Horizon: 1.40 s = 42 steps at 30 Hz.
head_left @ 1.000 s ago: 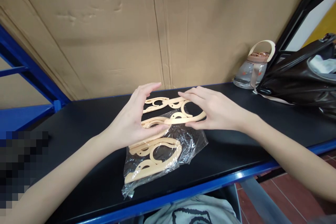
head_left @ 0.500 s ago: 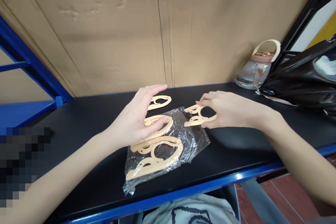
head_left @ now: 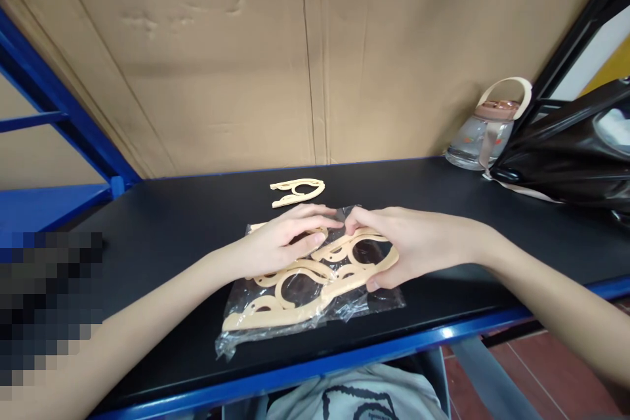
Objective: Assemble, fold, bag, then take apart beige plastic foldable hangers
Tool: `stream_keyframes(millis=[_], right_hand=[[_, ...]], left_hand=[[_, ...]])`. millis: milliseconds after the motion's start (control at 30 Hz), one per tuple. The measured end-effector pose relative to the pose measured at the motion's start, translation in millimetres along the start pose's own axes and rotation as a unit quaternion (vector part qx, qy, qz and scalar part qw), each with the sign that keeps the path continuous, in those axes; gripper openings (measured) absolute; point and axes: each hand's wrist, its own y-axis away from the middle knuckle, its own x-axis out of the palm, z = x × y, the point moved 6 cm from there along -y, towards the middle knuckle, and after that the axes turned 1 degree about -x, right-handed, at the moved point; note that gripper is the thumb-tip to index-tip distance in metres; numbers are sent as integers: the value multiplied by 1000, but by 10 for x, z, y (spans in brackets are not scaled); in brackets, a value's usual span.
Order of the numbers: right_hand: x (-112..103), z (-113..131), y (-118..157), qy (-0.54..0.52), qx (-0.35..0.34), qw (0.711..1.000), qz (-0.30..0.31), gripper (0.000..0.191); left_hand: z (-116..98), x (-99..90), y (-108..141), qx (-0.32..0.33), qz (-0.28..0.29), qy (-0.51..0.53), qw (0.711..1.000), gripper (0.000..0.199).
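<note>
My right hand point(head_left: 394, 243) grips the rounded end of a cream folding hanger point(head_left: 361, 279), which lies over the right part of a clear plastic bag point(head_left: 344, 308). My left hand point(head_left: 295, 236) rests on the bag's upper part with its fingers stretched out, partly covering a cream hanger there. Another cream hanger point(head_left: 305, 308) lies at the bag's lower left. Farther back, a separate folded cream hanger point(head_left: 315, 194) lies on the black table point(head_left: 197, 210).
A clear bottle with a pink lid point(head_left: 480, 134) stands at the back right, beside a shiny black bag point(head_left: 566, 151). Cardboard point(head_left: 221, 79) covers the back. Blue frame bars point(head_left: 88, 131) rise at the left, and a blue edge runs along the table's front.
My right hand has brought its hanger left and nearer, over the bag. My left hand has lowered onto the bag, uncovering more of the hanger farther back. The bag has spread slightly.
</note>
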Motion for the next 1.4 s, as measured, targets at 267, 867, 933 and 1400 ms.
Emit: stream_keyframes(millis=[267,867,933,1400], right_hand=[[88,67,-39,-29,9,1000,-3,47],[193,214,-15,-79,-30,996,-22,53],[123,146,12,-50,-22,998,-14,49],[132,84,9,-61,-67,995,41,18]], left_hand=[[3,27,-8,10,27,32,999,34],[96,7,-29,-45,-4,47,998,35],[94,9,-33,-41,-3,43,998,34],[129,18,-26,-49,-1,37,998,35]])
